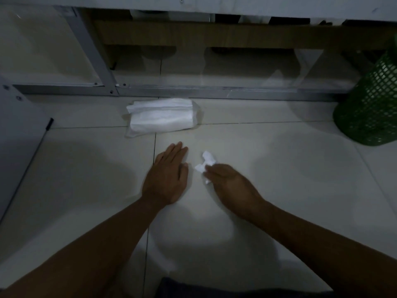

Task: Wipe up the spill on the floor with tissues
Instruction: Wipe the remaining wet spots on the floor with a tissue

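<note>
A crumpled white tissue [205, 163] is pinched in the fingers of my right hand [231, 187], low over the pale tiled floor [279, 190]. My left hand [166, 176] lies flat on the floor just left of it, fingers together, holding nothing. A soft pack of white tissues [162, 117] lies on the floor a short way beyond both hands, against a metal rail. The light is dim and I cannot make out the spill itself on the tiles.
A green mesh basket [369, 108] stands at the right edge. A metal frame rail [193, 93] runs across the floor behind the tissue pack, with furniture and a wooden board beyond. A grey panel [19, 130] stands at the left. Dark cloth [214, 289] shows at the bottom.
</note>
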